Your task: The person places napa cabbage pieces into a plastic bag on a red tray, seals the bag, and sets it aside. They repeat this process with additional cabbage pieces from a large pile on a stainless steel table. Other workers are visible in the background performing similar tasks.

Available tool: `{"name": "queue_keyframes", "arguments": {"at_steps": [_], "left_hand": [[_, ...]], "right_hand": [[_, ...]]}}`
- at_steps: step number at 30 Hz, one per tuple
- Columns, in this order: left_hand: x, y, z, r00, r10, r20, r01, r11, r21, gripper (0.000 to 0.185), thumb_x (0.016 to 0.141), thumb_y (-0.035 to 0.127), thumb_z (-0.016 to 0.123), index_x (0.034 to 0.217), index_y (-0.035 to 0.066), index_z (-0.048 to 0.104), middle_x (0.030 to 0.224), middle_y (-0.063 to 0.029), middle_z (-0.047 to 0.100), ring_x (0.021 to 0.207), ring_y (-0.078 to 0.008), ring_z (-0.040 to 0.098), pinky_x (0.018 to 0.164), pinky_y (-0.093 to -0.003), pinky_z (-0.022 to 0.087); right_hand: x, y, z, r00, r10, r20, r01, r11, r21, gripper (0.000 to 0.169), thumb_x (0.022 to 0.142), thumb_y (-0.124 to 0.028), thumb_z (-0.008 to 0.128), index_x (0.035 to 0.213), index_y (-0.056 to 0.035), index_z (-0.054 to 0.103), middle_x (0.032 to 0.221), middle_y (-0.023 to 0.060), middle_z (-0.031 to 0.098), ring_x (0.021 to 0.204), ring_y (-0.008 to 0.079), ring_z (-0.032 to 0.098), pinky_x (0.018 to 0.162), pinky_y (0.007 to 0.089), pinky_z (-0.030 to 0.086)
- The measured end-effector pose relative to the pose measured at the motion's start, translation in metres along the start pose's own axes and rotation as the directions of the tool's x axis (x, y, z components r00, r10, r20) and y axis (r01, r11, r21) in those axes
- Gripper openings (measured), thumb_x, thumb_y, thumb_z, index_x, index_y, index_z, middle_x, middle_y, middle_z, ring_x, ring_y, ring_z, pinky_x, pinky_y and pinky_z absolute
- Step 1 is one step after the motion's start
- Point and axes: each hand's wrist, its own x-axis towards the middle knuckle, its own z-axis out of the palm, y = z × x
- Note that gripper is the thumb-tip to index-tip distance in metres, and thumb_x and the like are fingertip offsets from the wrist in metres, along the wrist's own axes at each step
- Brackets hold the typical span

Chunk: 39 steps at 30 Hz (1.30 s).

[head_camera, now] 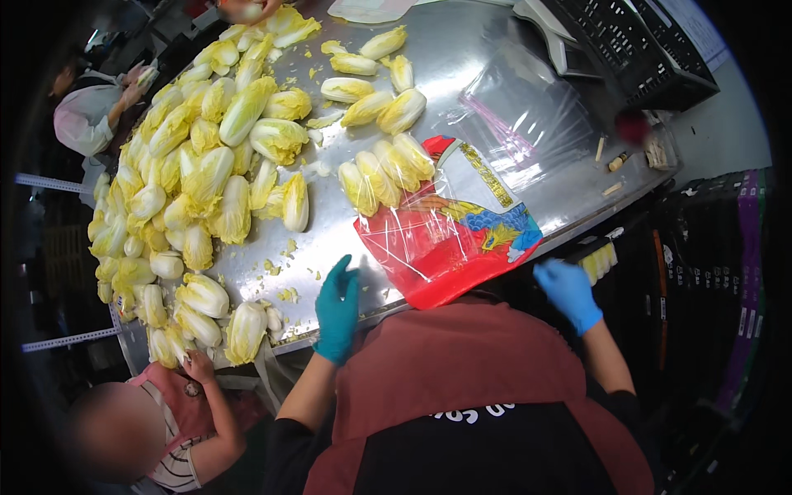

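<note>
My left hand [337,309], in a teal glove, is at the near table edge with thumb and fingers apart and nothing in it. To the right of a printed red plastic bag [427,266], my right hand [568,294] wears a light blue glove; its back faces me and hides whether the fingers close on anything. The bag lies flat between both hands, its red end overhanging the table edge. Several small napa cabbages [387,172] form a row at its far left end; whether they are fully inside its clear film cannot be told.
A large heap of napa cabbages [198,161] covers the left of the steel table [346,260]. Loose heads [371,108] lie beyond the bag. Clear plastic bags [526,105] and a black crate [637,49] are at right. A co-worker's hand [199,367] touches cabbages at lower left.
</note>
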Motion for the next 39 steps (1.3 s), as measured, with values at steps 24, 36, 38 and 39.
{"name": "queue_keyframes", "arguments": {"at_steps": [24,36,38,39], "left_hand": [[0.113,0.021,0.008,0.988,0.082,0.132,-0.039,0.953,-0.3,0.041,0.099,0.031,0.03,0.129,0.009,0.047,0.098,-0.0094,0.062,0.091,-0.0155,0.059,0.087,-0.03,0.044],[0.09,-0.003,0.036,0.975,0.206,-0.079,-0.22,0.863,-0.455,0.04,0.094,0.031,0.046,0.122,0.003,0.046,0.119,-0.0119,0.055,0.113,-0.0218,0.051,0.098,-0.0357,0.038],[0.086,0.008,0.042,0.936,0.349,-0.051,-0.344,0.935,0.084,0.035,0.089,0.017,0.056,0.121,0.004,0.048,0.118,-0.0101,0.056,0.112,-0.0182,0.05,0.098,-0.0328,0.037],[0.093,0.006,0.046,0.895,0.423,-0.14,-0.415,0.906,0.084,0.026,0.085,0.008,0.058,0.11,0.006,0.06,0.105,-0.0079,0.062,0.1,-0.0183,0.057,0.089,-0.0298,0.042]], "right_hand": [[0.238,-0.081,0.012,0.824,-0.453,0.339,0.035,0.639,0.768,0.028,0.088,-0.027,0.056,0.092,-0.0014,0.067,0.081,0.006,0.067,0.071,0.0108,0.062,0.069,0.0238,0.048],[0.247,-0.098,0.046,0.909,-0.17,0.381,-0.212,0.596,0.774,0.039,0.087,-0.037,0.056,0.073,-0.0019,0.062,0.064,0.0042,0.061,0.052,0.0111,0.057,0.05,0.0245,0.047],[0.244,-0.1,0.044,0.918,-0.166,0.36,-0.213,0.56,0.801,0.037,0.088,-0.034,0.057,0.072,-0.0017,0.062,0.065,0.0041,0.061,0.053,0.0105,0.057,0.051,0.0243,0.047],[0.243,-0.101,0.043,0.923,-0.163,0.348,-0.211,0.542,0.814,0.035,0.088,-0.033,0.057,0.072,-0.0016,0.062,0.065,0.004,0.061,0.054,0.0102,0.057,0.052,0.0242,0.047]]}}
